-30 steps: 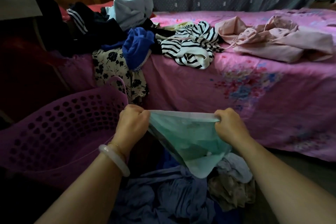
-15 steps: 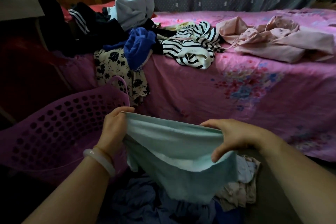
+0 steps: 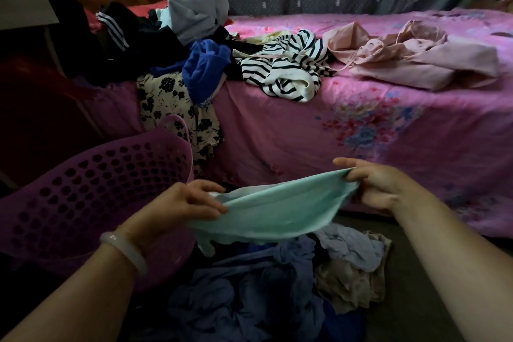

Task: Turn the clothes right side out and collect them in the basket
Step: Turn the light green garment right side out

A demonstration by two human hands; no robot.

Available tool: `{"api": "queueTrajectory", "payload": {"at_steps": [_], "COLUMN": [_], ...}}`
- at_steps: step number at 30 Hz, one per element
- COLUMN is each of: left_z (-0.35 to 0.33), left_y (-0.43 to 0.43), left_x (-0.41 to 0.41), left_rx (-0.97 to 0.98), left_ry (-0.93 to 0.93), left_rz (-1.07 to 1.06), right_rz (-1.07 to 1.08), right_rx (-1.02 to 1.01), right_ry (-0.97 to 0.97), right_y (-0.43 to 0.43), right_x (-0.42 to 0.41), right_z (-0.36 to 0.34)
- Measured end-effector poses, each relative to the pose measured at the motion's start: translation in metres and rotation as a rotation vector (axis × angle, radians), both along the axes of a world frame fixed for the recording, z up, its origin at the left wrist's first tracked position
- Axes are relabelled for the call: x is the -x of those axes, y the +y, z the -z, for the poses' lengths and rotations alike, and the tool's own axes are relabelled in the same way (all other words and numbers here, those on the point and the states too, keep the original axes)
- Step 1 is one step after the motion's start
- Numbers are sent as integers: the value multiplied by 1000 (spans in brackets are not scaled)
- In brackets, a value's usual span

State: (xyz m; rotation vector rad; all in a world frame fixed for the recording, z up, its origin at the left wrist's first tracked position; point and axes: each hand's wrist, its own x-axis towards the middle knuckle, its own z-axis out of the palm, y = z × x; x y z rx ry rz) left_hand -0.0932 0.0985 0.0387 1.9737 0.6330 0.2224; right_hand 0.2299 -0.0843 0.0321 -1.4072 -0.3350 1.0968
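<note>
A pale green garment is stretched almost flat between my two hands, low in the middle of the view. My left hand, with a white bangle on the wrist, pinches its left edge. At the right edge, my right hand pinches the cloth between thumb and fingers. The purple perforated basket stands tilted just left of my left hand. Under the garment a heap of blue and beige clothes lies on the floor.
A bed with a pink flowered sheet fills the space ahead. On it lie a striped top, a pink garment, a blue one, a flowered one and dark and white clothes at the back left. A grey curtain hangs behind.
The green garment went from hanging down between raised fists to lying spread flat. My hands moved lower and farther apart, the right one out to the right.
</note>
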Motion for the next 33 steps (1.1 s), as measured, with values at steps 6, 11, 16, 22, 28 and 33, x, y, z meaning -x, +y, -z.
{"api": "queueTrajectory", "payload": {"at_steps": [6, 11, 16, 22, 28, 33], "left_z": [29, 18, 9, 5, -13, -41], "left_y": [-5, -4, -4, -34, -75, -64], "left_x": [-11, -12, -16, -44, -82, -60], "left_rx": [-546, -475, -166, 155, 362, 495], "left_ry": [393, 147, 103, 22, -103, -57], "left_rz": [146, -192, -496, -690, -318, 79], "right_rz": [133, -436, -534, -326, -558, -559], "right_rx": [44, 176, 445, 421, 85, -177], "right_ry": [-78, -953, -1383, -811, -219, -141], "right_y": [5, -7, 4, 27, 37, 35], "right_x": [0, 11, 28, 57, 103, 97], "right_z": [1, -4, 2, 0, -15, -19]}}
